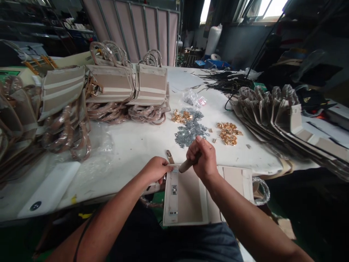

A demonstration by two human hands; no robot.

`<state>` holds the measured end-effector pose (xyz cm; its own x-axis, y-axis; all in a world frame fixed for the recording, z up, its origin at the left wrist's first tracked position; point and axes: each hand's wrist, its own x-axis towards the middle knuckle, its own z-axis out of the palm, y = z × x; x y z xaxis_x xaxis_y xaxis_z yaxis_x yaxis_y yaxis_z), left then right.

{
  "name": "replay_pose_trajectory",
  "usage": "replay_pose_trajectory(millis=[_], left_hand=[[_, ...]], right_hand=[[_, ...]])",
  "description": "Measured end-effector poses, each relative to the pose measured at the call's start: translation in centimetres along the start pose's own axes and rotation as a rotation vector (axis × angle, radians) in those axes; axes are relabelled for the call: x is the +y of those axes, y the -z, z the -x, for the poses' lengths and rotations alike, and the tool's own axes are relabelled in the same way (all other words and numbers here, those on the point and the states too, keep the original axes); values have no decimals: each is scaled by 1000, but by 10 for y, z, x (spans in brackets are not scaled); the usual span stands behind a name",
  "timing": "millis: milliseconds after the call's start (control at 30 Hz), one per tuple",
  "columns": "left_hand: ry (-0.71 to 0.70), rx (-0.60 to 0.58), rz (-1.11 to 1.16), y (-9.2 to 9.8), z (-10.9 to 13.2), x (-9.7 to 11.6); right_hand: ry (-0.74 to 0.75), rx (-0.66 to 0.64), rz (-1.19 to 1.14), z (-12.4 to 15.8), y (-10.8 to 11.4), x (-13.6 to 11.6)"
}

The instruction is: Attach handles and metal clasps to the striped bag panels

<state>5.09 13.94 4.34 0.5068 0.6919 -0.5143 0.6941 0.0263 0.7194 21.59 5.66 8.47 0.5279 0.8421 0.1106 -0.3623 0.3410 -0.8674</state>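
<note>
A beige bag panel [191, 198] lies across my lap and the table's front edge, with metal fittings [174, 189] along its left strip. My left hand [156, 169] is closed at the panel's upper left corner, thumb and fingers pinching its edge. My right hand [203, 156] is wrapped round a brown rounded tool handle [185, 166], whose blunt end points down at the panel near the left fingertips. What kind of tool it is, I cannot tell. Just beyond the left hand lies a small strap piece with a metal end [170, 156].
Grey metal plates [191, 133] lie heaped mid-table, beside gold fittings [229, 133] and another gold pile [181, 116]. Stacked beige bags [151, 85] with wrapped handles stand at left, more bags [275, 112] at right. A white box-like object [51, 189] lies at front left.
</note>
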Motion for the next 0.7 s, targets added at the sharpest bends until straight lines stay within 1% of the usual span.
replay_pose_trajectory(millis=[67, 167, 233, 300, 367, 433, 533, 600, 633, 667, 700], left_hand=[[20, 1, 11, -1, 0, 0], [39, 2, 32, -3, -1, -2], [42, 1, 43, -4, -1, -3], [38, -3, 48, -4, -1, -4], [35, -9, 56, -4, -2, -4], [33, -10, 60, -2, -1, -1], [28, -10, 30, 1, 3, 6], [16, -5, 6, 1, 6, 8], [7, 0, 3, 1, 7, 9], [-3, 7, 9, 1, 7, 8], [-12, 12, 20, 0, 6, 6]], right_hand=[[-50, 48, -99, -4, 1, 10], [-106, 95, -180, -9, 9, 20], [-116, 95, -202, -11, 13, 24], [-105, 62, -199, -11, 13, 26], [-71, 1, -164, -8, 9, 28], [-14, -109, -64, -3, 1, 28], [60, -385, 170, 6, -14, 25], [61, -546, 277, 8, -23, 19], [46, -580, 300, 7, -26, 15], [33, -579, 302, 5, -28, 11], [31, -550, 287, 3, -30, 6]])
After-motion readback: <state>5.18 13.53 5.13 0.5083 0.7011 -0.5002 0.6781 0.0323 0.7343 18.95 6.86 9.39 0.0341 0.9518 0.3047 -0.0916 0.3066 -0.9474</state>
